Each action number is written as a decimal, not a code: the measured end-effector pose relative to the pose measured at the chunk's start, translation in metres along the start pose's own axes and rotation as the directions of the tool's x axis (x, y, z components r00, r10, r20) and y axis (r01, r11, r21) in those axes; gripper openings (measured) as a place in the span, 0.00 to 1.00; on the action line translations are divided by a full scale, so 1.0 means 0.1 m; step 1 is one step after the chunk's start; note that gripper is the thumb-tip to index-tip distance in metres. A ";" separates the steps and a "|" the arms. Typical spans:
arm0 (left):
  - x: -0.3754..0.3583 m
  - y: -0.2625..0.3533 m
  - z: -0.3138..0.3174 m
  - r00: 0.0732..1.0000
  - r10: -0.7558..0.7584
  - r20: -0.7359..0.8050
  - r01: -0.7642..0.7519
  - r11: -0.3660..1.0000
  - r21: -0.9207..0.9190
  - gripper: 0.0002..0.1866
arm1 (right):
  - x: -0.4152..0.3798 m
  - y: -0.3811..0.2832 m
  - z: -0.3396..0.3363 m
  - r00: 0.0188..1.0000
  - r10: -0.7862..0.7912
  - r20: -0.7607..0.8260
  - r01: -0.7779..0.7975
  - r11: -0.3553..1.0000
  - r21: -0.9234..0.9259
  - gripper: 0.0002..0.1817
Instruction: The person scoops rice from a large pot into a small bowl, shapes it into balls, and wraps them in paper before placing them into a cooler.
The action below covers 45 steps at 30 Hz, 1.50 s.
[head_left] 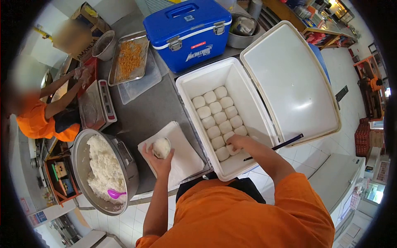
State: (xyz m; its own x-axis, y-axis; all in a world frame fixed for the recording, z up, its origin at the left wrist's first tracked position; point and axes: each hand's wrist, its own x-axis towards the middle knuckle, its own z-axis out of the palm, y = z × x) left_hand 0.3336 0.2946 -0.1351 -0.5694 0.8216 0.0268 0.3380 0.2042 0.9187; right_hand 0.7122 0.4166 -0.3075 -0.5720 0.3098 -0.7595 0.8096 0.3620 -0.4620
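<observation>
My left hand is wrapped round a small cup of white rice, held above a stack of white paper sheets. Inside the open white cooler, my right hand reaches down to the near end of several round white pieces lying in rows. Its fingers are curled at one piece, partly hidden beneath them. To the left stands a large metal pot of white rice, with a purple scoop lying on the rice.
Behind the paper are a tray of orange shreds, a blue cooler and a metal bowl. The cooler's lid is swung open to the right. A co-worker in orange stands at the left beside a scale.
</observation>
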 end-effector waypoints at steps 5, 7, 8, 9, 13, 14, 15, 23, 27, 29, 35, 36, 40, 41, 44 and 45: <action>-0.48 -0.13 -0.32 0.990 -0.055 0.127 0.048 0.997 0.058 0.63 | 0.23 0.12 0.12 0.992 0.063 0.106 -0.039 0.975 -0.217 0.36; -0.52 -0.08 -0.45 0.991 -0.084 0.107 0.081 0.996 0.031 0.61 | 0.49 0.38 0.30 0.997 -0.038 0.066 0.056 0.955 -0.292 0.34; -0.50 -0.08 -0.48 0.993 -0.026 0.115 0.005 0.984 0.181 0.59 | 0.42 0.26 0.17 0.997 -0.052 0.064 0.069 0.949 -0.308 0.34; -0.47 -0.07 -0.50 0.991 0.025 0.135 -0.068 0.943 0.325 0.57 | 0.20 0.12 -0.01 0.996 0.006 0.087 0.013 0.977 -0.214 0.38; -0.20 -0.10 -0.39 0.916 0.094 0.390 -0.333 0.721 0.607 0.45 | 0.12 -0.05 -0.16 0.994 0.016 0.111 -0.005 0.995 -0.102 0.41; -0.19 -0.06 -0.35 0.920 0.065 0.386 -0.307 0.729 0.611 0.44 | 0.12 -0.10 -0.18 0.994 0.007 0.110 0.006 0.994 -0.113 0.41; -0.20 -0.06 -0.35 0.925 0.069 0.373 -0.303 0.727 0.617 0.44 | 0.09 -0.15 -0.22 0.995 0.043 0.095 -0.035 0.996 -0.081 0.41; -0.54 0.26 -0.95 0.979 0.084 0.183 -0.161 0.872 0.463 0.44 | 0.10 -0.38 -0.76 0.805 0.094 -0.586 0.260 0.831 0.491 0.20; -0.81 0.45 -1.44 0.969 -0.047 0.243 0.008 0.987 0.162 0.45 | -0.50 -1.45 -1.42 0.596 0.058 -0.801 0.497 0.757 0.424 0.14; -0.89 0.51 -1.71 0.939 -0.106 0.327 0.142 0.986 -0.088 0.48 | -0.67 -2.12 -1.63 0.535 0.042 -0.844 0.532 0.759 0.376 0.14; -0.78 0.64 -2.90 0.996 0.036 0.079 0.023 0.763 -0.645 0.48 | -0.83 -4.66 -1.33 0.793 -0.337 -0.508 0.555 0.744 0.372 0.09; -0.77 0.60 -3.20 0.994 -0.049 0.097 0.104 0.697 -0.710 0.49 | -0.76 -5.14 -1.18 0.762 -0.431 -0.484 0.604 0.741 0.292 0.09; -0.62 0.46 -4.18 0.988 -0.150 -0.023 0.047 0.450 -0.892 0.51 | -0.13 -6.51 -0.43 0.647 -0.705 -0.290 0.594 0.705 -0.387 0.10; -0.60 0.39 -4.39 0.976 -0.198 -0.086 -0.004 0.383 -0.924 0.50 | 0.09 -6.63 -0.24 0.643 -0.738 -0.206 0.529 0.622 -0.577 0.10; -0.57 0.21 -4.86 0.981 -0.101 -0.167 -0.123 0.350 -0.929 0.51 | 0.35 -6.96 0.02 0.841 -0.534 -0.090 0.307 0.607 -0.733 0.10; -0.57 0.17 -4.99 0.975 -0.083 -0.205 -0.161 0.372 -0.914 0.51 | 0.45 -6.98 0.09 0.840 -0.534 -0.095 0.300 0.604 -0.739 0.10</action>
State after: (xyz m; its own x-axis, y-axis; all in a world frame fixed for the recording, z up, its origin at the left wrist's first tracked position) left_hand -0.0023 -0.0141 0.0761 -0.7369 0.6753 0.0310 -0.4680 -0.5427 0.6974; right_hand 0.1225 0.1700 -0.0237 -0.9252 0.1505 -0.3482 0.2197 0.9609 -0.1684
